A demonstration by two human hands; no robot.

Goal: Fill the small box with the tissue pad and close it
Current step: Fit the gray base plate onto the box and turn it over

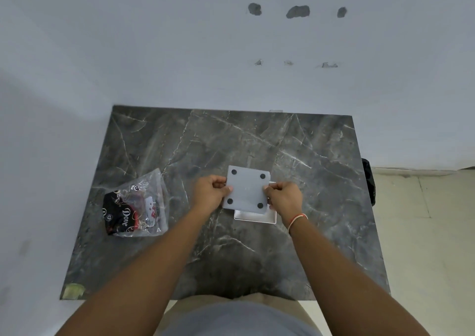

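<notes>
While both hands pinched it from either side, the small box (pixel 246 190) was held just above the middle of the table, showing a flat pale-grey square face with rounded corners and four dark round dots near its corners. Left hand (pixel 210 194) gripped the left edge, right hand (pixel 284 199) the right edge, thumbs on top. Right under it sat a white tray (pixel 254 217), mostly hidden. The table (pixel 257 140) was dark grey marble with pale veins, pushed against a plain wall (pixel 154 40). A clear plastic bag (pixel 136 204) lay off to the left, well apart. Plenty of bare tabletop behind and right.
</notes>
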